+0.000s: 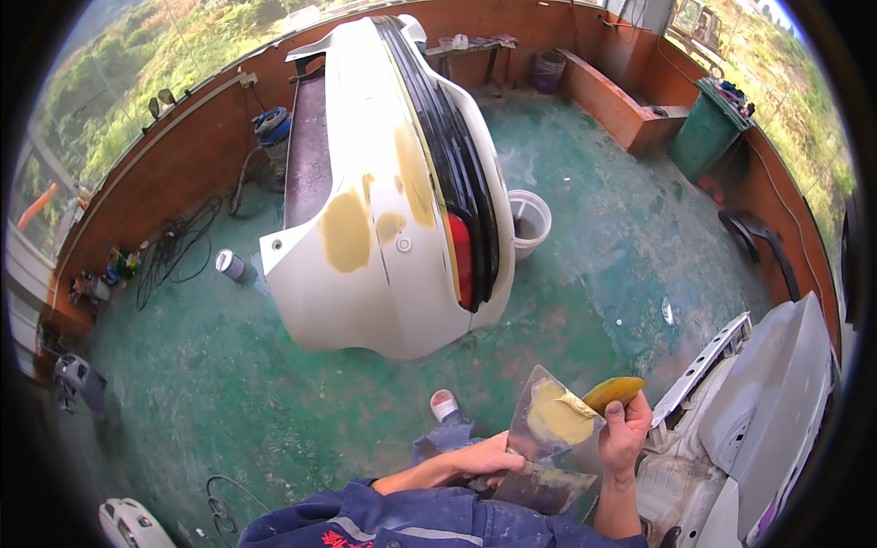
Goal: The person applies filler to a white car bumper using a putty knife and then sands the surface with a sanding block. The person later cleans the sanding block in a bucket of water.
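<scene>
My left hand [494, 457] grips a flat, smeared mixing board [528, 393] by its near edge. A pale yellow mound of body filler [559, 413] is spread on its upper part. In my right hand [627, 427] is a yellow putty spreader [612, 393], pinched between thumb and fingers, with its edge at the filler. Below the mound, a second stained flat plate [548, 486] shows by my left hand; whether it is joined to the board I cannot tell. Ahead of me stands a white car bumper [402, 301], with dull yellow filler patches [347, 233] on it.
A white bucket [530, 219] stands right of the bumper, a can [230, 265] to its left. Grey and white car panels [772, 393] lean at my right. Hoses [178, 251] coil on the green floor. A green bin [708, 132] stands by the far right wall.
</scene>
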Motion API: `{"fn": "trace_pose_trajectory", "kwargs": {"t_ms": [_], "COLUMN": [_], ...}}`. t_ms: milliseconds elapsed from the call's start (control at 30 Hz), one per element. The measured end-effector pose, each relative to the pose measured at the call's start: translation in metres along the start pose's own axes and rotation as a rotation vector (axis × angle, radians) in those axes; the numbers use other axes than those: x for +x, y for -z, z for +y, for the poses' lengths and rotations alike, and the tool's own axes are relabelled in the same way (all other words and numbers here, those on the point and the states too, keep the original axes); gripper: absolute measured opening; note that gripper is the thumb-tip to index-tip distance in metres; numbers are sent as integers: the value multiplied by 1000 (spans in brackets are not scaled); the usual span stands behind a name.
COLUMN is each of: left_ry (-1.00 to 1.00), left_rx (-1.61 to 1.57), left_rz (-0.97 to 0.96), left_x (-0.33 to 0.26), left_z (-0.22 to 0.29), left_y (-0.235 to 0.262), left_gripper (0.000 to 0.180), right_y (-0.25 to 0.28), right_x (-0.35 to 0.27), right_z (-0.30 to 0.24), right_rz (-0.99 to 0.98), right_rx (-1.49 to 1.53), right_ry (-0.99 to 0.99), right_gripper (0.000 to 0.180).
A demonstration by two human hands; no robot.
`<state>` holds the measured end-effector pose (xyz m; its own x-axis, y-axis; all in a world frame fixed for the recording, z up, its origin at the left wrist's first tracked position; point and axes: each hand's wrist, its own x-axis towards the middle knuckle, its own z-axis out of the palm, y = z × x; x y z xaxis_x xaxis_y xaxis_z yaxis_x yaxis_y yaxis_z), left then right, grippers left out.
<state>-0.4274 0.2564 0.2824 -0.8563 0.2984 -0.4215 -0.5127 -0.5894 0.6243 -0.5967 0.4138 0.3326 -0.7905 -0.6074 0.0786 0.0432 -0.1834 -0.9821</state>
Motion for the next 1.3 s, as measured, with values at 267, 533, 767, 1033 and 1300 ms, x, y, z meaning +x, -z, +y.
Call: {"fn": "trace_pose_trajectory", "kwargs": {"t_ms": [267,533,767,1033,1300], "left_ry": [-49,-255,-404,-671,-744], "left_rx": [24,-280,-411,-487,-407], "left_rz": [237,584,727,840,802], "left_x": [16,55,98,107,89], "left_z": [48,68,75,95,125], "left_y": [20,31,17,19,54], "left_gripper": [34,31,34,34,43], "right_y": [26,52,50,35,21], "right_x": [62,175,256,299,291], "right_z": [38,67,68,89,112], "right_rz": [-102,-124,-353,-458,-624], "right_rx": [-103,137,46,36,-67], "right_ry": [-299,-416,-466,-535,-730], "right_gripper": [22,25,23,26,27]}}
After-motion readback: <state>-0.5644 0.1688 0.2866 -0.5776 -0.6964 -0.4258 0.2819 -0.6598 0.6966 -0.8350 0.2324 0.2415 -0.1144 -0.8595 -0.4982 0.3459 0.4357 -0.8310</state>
